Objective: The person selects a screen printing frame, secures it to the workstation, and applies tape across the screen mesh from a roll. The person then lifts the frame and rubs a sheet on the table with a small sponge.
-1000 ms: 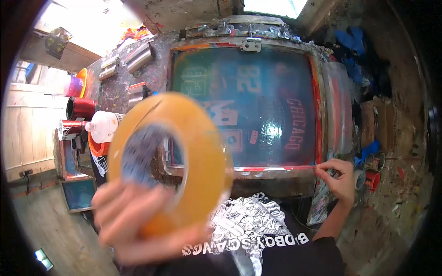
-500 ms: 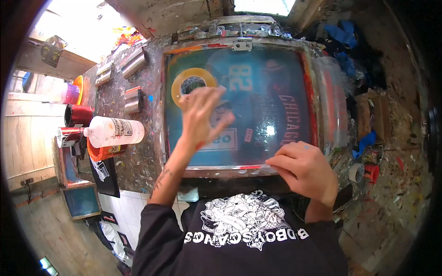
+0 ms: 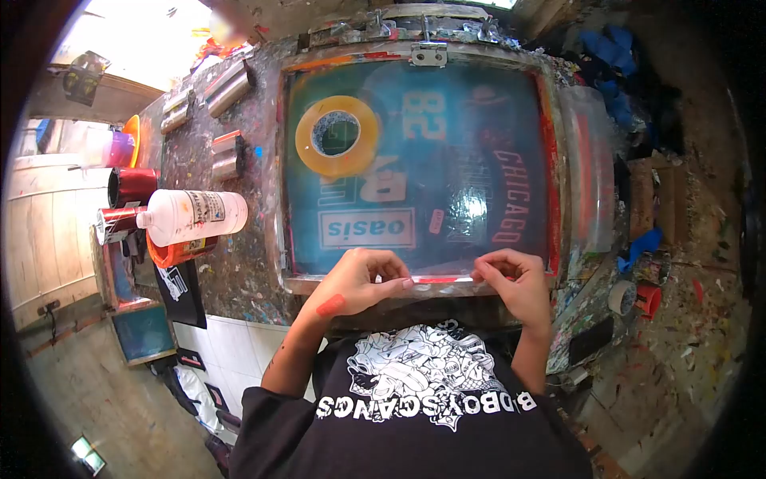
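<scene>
A screen printing frame (image 3: 562,184) lies in front of me, its blue-green mesh bearing stencils such as "oasis", "82" and "CHICAGO". At the frame's near edge, my left hand (image 3: 357,283) pinches with thumb and fingers. My right hand (image 3: 519,286), also in a pinch, is a short way to the right over the same edge. Between the two hands runs what looks like a strip of clear tape (image 3: 447,270), faint against the mesh. On the upper left of the mesh rests a roll of yellowish tape (image 3: 364,144), lying flat and touched by neither hand.
Left of the frame, a pinkish-white bottle (image 3: 195,217) lies tilted over an orange container (image 3: 163,249), near red cans (image 3: 132,187). Metal-handled tools (image 3: 228,156) lie on the stained table. A metal hinge clamp (image 3: 428,54) grips the frame's far edge. Blue scraps (image 3: 641,249) are at right.
My left hand has come down from beside the tape roll to the frame's near edge and closed into a pinch. My right hand stays near that edge. The roll is now fully uncovered.
</scene>
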Action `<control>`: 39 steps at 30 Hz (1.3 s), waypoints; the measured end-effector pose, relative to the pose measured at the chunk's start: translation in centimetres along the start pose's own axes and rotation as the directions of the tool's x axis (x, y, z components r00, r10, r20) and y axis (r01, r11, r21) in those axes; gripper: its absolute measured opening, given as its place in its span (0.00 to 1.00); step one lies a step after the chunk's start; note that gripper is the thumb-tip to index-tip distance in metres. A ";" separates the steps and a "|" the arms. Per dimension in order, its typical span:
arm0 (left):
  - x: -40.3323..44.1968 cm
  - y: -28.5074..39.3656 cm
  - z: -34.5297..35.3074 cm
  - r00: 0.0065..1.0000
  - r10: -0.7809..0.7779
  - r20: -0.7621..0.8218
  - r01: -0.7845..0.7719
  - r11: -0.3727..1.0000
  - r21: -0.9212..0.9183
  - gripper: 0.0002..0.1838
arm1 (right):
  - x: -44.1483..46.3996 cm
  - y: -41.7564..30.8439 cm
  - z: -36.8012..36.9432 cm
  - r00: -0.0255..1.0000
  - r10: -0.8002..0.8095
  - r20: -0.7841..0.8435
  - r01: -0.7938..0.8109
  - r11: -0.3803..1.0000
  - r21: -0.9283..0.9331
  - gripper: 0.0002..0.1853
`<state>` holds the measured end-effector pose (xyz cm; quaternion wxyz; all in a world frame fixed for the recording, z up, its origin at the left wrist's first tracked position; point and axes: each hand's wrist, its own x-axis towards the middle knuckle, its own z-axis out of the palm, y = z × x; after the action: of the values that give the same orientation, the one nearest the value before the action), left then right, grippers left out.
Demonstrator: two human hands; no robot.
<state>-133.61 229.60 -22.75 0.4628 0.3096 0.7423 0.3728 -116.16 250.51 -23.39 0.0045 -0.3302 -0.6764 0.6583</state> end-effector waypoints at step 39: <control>2.2 -3.8 -1.1 0.991 -0.025 -0.134 0.102 0.791 0.603 0.20 | 3.8 -0.3 -0.8 0.991 0.137 0.003 -0.075 0.560 -0.825 0.21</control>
<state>-135.90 229.07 -26.63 0.3058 0.3941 0.8588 0.1164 -118.94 253.01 -24.64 -0.2116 -0.3121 -0.8837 0.2774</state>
